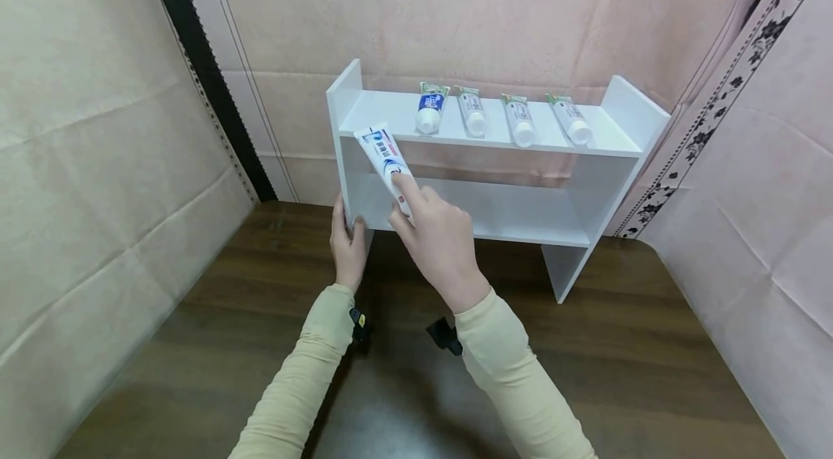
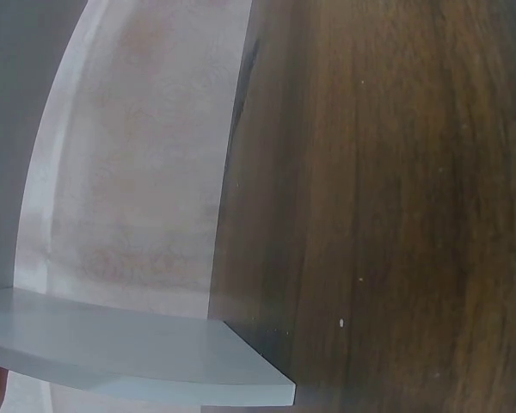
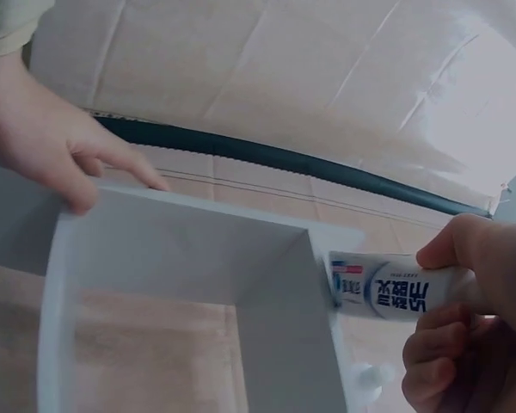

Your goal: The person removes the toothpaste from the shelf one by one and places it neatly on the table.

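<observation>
The left hand [image 1: 349,246] grips the left side of the white shelf [image 1: 501,209]. Before the shelf's left part, the right hand's [image 1: 436,228] fingers pinch a toothpaste tube [image 1: 382,152], possibly touching the shelf; rightward, four tubes [image 1: 431,108] lie on the shelf's upper board [image 1: 497,117].

The white shelf unit [image 1: 520,209] looks like smooth board with a soft sheen. The held tube [image 1: 385,155] seems slick printed plastic, its shine mild. Brown wood grain runs across the faintly glossy tabletop [image 1: 228,343]; creased, matt cloth seems to make the hangings [image 1: 488,18], gathered fabric the sleeves [image 1: 296,383].
</observation>
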Demonstrator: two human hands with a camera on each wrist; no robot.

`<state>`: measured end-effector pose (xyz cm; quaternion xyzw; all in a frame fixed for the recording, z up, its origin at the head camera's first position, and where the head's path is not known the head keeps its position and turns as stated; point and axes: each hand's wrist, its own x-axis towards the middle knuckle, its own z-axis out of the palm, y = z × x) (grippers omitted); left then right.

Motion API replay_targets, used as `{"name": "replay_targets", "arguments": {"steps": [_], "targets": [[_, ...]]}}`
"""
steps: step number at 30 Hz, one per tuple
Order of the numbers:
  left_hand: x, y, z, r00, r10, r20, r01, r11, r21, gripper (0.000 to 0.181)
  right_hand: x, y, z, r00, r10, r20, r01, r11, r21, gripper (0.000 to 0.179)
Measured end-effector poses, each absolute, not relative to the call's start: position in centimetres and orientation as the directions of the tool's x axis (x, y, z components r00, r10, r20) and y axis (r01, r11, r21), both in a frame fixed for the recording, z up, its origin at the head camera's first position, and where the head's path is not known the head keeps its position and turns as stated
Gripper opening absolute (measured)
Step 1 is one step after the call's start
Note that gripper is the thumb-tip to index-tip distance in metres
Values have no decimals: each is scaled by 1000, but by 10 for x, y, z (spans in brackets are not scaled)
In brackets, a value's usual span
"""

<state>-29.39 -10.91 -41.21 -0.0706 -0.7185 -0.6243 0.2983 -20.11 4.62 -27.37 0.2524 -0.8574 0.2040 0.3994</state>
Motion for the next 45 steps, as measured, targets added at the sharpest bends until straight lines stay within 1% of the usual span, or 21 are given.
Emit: {"name": "replay_targets", "arguments": {"steps": [7, 15, 21, 27, 33, 39, 45], "targets": [[-295, -108, -413, -809, -271, 521, 476, 217, 852, 55, -203, 49, -280, -551, -234, 801, -629, 748, -214, 34], [-294, -106, -413, -808, -268, 525, 483, 210, 850, 56, -201, 52, -288, -499, -219, 838, -677, 703, -220, 34], [-296, -107, -412, -792, -269, 548, 504, 219, 835, 57, -199, 55, -291, -474, -219, 853, -712, 665, -225, 34], [-298, -108, -412, -798, -266, 540, 497, 215, 841, 57, -196, 56, -297, -490, -215, 845, -717, 651, -250, 34], [-299, -109, -414, -797, -273, 538, 497, 210, 842, 57, -195, 57, -306, -496, -227, 838, -711, 661, -241, 34], [-300, -110, -416, -810, -271, 521, 485, 191, 853, 57, -194, 59, -311, -506, -235, 830, -715, 652, -252, 34], [-318, -115, -437, -805, -279, 523, 493, 174, 852, 57, -193, 61, -315, -522, -239, 819, -717, 643, -270, 33]]}}
